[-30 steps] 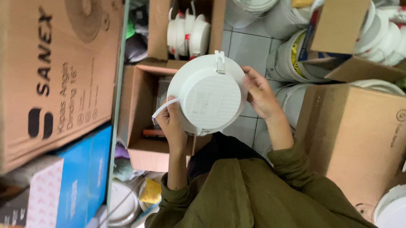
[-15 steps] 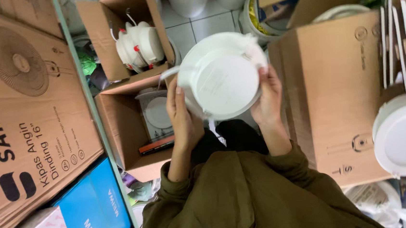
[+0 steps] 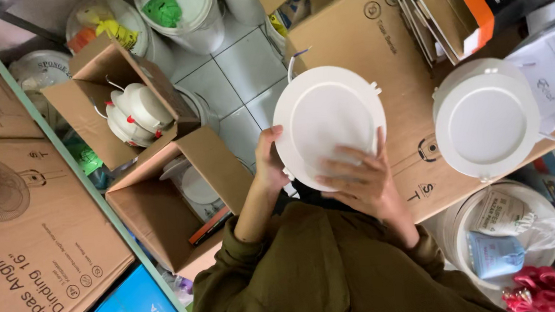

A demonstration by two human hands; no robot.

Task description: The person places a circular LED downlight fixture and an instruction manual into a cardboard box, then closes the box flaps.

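Your left hand (image 3: 266, 167) at 9 o'clock and right hand (image 3: 362, 179) at 5 o'clock each grip the round white downlight (image 3: 328, 122), face up for viewing, above the open carton (image 3: 163, 211).

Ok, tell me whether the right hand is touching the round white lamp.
Touching: the head view shows the right hand with fingers spread flat on the round white lamp.

Both hands gripping round white lamp (image 3: 328, 122)
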